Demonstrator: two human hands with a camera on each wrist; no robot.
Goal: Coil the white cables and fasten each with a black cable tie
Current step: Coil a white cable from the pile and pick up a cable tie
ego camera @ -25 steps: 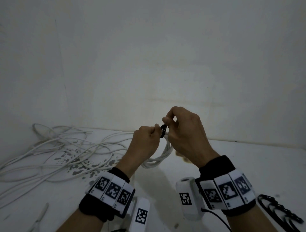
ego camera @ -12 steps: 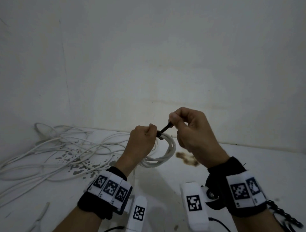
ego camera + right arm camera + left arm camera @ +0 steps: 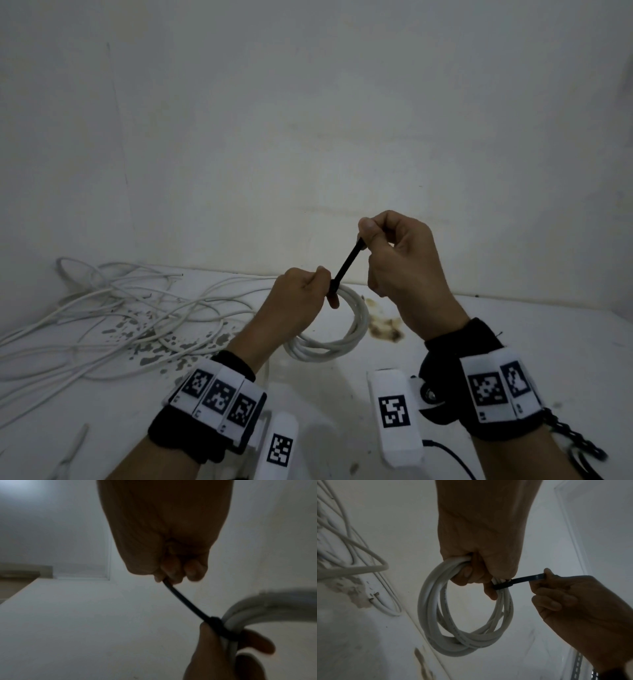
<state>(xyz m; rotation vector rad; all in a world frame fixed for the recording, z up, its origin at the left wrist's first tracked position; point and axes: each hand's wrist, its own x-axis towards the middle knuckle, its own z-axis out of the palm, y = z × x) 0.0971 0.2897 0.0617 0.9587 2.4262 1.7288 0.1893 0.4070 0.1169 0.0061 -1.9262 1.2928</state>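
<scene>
My left hand (image 3: 301,301) grips a coiled white cable (image 3: 346,337) at its top, and the coil (image 3: 464,615) hangs as a round loop below the fist (image 3: 479,563). A black cable tie (image 3: 346,267) is wrapped around the bundle beside my left fingers. Its tail (image 3: 527,579) runs taut up and to the right into my right hand (image 3: 400,260), which pinches the tail between thumb and fingers. In the right wrist view the tie (image 3: 187,603) stretches from my right fingertips (image 3: 171,574) down to its head on the cable (image 3: 257,608).
A tangle of loose white cables (image 3: 113,308) lies on the white surface (image 3: 531,329) at the left, against the wall. More black cable ties (image 3: 579,445) lie at the lower right. A brown stain (image 3: 383,327) marks the surface behind the coil.
My right hand has moved up and to the right, drawing the tie's tail out longer and the loop tighter around the coil. The left hand keeps its grip on the coil.
</scene>
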